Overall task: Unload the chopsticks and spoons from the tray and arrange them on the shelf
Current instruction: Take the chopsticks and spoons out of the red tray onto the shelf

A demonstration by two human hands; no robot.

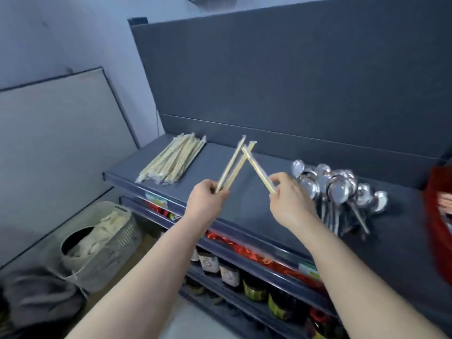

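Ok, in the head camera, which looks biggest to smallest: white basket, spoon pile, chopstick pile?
1. white basket and spoon pile: about alike, so not ranked.
2. chopstick pile: smallest, though it lies farther back.

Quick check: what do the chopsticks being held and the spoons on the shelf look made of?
Chopsticks: pale and matte, probably bamboo or wood. The glint along them suggests thin clear plastic sleeves. Spoons: bright mirror finish reflecting light, likely polished stainless steel.

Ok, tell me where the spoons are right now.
In the head view the spoons lie heaped on the top shelf, right of centre, just past the right hand and left of the red tray.
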